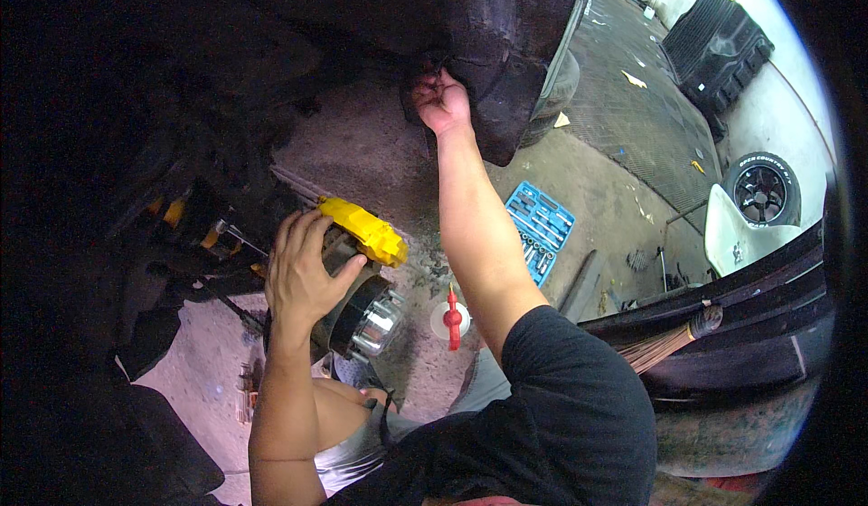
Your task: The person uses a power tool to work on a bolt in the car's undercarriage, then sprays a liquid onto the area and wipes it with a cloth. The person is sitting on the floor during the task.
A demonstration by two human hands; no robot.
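My left hand [303, 262] lies over the brake assembly of a raised vehicle, fingers stretched out and thumb apart. Its fingertips rest beside a yellow brake caliper [363, 231]. Below the caliper, the wheel hub [372, 319] shows shiny metal studs facing right. My right arm reaches far forward, and my right hand [441, 101] has its fingers curled together at the dark wheel-arch liner [502, 99]. Whatever those fingers hold is hidden in shadow.
A white container with a red spout top [453, 321] stands on the floor below the hub. Right of my arm lies an open blue socket set [540, 227]. Farther right are a wheel with tire [762, 189], a black ribbed liner [714, 45] and a straw broom [671, 339].
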